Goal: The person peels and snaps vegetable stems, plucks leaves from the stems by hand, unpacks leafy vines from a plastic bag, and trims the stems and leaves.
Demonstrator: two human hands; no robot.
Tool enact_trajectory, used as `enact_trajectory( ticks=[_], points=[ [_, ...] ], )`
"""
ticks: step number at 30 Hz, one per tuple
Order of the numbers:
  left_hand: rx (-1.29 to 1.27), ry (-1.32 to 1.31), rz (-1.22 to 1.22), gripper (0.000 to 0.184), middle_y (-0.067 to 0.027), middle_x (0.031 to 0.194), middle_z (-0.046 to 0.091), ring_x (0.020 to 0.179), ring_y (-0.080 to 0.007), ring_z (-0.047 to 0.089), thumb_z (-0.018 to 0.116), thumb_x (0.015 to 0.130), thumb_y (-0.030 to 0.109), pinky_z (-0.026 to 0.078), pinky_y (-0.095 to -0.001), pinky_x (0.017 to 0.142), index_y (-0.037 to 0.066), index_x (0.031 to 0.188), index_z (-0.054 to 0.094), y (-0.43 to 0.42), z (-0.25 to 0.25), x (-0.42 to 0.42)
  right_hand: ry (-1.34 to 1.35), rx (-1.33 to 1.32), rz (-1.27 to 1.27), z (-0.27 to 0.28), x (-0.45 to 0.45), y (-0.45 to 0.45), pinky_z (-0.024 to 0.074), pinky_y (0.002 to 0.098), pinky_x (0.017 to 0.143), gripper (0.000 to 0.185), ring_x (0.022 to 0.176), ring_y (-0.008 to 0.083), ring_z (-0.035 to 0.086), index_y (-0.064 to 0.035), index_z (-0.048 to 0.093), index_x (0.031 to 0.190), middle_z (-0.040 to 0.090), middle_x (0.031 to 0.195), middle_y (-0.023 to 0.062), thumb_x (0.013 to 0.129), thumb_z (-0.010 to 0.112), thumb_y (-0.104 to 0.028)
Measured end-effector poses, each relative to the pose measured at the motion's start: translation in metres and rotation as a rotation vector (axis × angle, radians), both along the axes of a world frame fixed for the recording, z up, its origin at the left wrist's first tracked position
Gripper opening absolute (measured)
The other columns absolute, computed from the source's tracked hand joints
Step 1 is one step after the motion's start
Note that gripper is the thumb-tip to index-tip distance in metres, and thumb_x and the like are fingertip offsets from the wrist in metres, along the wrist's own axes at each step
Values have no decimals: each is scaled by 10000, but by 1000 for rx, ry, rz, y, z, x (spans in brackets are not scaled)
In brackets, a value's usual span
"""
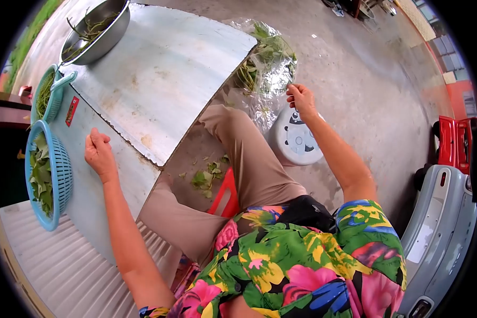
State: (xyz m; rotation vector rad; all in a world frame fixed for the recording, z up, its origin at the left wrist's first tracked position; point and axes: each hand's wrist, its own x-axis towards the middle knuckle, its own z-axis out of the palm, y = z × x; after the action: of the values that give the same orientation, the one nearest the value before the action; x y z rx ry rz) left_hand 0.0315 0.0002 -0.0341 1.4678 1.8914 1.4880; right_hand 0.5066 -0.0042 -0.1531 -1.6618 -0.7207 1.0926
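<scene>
My left hand (99, 153) is closed above the pale tabletop (159, 69), fingers curled; whatever lies inside them is hidden. To its left are a blue plastic basket (62, 172) of green leaves (41, 175) and a teal basket (55, 100) of thin green stems (44, 95). Over on the right, my right hand (302, 102) pinches its fingertips together at the edge of a clear plastic bag (273, 79). Leafy greens (270, 47) fill that bag. I cannot make out what the fingertips hold.
A metal bowl (103, 40) with stems stands at the table's far left corner. Beside the bag is a stool with a panda print (300, 140). Loose leaves (204, 179) lie on the floor near a red plastic seat (227, 193). Vehicles (434, 212) stand at the right.
</scene>
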Motion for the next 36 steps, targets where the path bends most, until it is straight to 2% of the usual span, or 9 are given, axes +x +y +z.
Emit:
enact_trajectory(
  ticks=[6, 10, 12, 14, 16, 24, 30, 32, 36],
  points=[
    [-7, 59, 48, 389, 1, 548, 475, 453, -59, 364, 451, 873, 320, 309, -203, 432, 55, 589, 430, 2, -1, -2, -171, 289, -6, -40, -73, 22, 439, 311, 738, 573, 812, 205, 522, 39, 466, 1073, 524, 957, 137, 697, 680, -336],
    [24, 14, 31, 401, 7, 495, 442, 426, -44, 365, 456, 870, 346, 292, -183, 412, 70, 580, 440, 5, -5, -6, -435, 268, -166, -44, -82, 69, 425, 331, 780, 636, 924, 270, 499, 28, 445, 1110, 473, 1030, 191, 654, 697, -336],
    [24, 29, 38, 401, 8, 495, 442, 423, -42, 361, 457, 870, 345, 289, -182, 407, 72, 577, 438, 6, -6, -5, -207, 296, -168, -67, -60, 98, 445, 328, 710, 378, 766, 242, 554, 3, 590, 915, 572, 849, 136, 664, 672, -268],
    [23, 39, 45, 401, 8, 496, 441, 420, -40, 357, 458, 869, 345, 285, -180, 403, 75, 574, 435, 6, -6, -4, 80, 204, -142, -42, -35, 93, 433, 243, 591, 235, 649, 125, 541, -11, 571, 883, 571, 719, 32, 735, 625, -185],
    [31, 60, 65, 397, 10, 491, 436, 414, -41, 353, 457, 870, 342, 280, -183, 395, 73, 578, 442, 6, -6, -3, 179, 140, -212, -24, -7, 77, 417, 237, 543, 175, 621, 103, 528, -46, 577, 838, 557, 694, 14, 745, 618, -188],
    [-25, 69, 76, 382, 6, 522, 463, 433, -51, 368, 471, 863, 325, 304, -193, 417, 65, 585, 440, 3, -5, -2, 444, 109, -576, -42, 114, -17, 428, 236, 482, 136, 608, 112, 515, -78, 532, 821, 528, 714, 3, 762, 593, -183],
    [-37, 60, 75, 381, 6, 515, 446, 445, -50, 373, 467, 864, 326, 302, -190, 428, 62, 590, 447, 3, -6, -5, 412, 50, -681, -25, 76, -42, 406, 217, 442, 116, 561, 102, 498, -63, 509, 830, 518, 695, 9, 797, 565, -159],
    [-48, 49, 79, 381, 5, 513, 442, 448, -50, 373, 467, 864, 325, 301, -190, 430, 61, 590, 447, 2, -4, -4, 304, 304, -403, -24, 48, -43, 392, 206, 430, 133, 496, 79, 461, -51, 520, 814, 519, 688, 12, 810, 563, -176],
    [-56, 45, 86, 376, 5, 512, 440, 450, -49, 370, 469, 863, 321, 300, -188, 429, 61, 593, 451, 1, -3, 0, 184, 168, 243, 2, -39, -39, 407, 205, 474, 219, 546, 68, 486, 8, 567, 880, 569, 769, 43, 814, 568, -200]
  ],
)
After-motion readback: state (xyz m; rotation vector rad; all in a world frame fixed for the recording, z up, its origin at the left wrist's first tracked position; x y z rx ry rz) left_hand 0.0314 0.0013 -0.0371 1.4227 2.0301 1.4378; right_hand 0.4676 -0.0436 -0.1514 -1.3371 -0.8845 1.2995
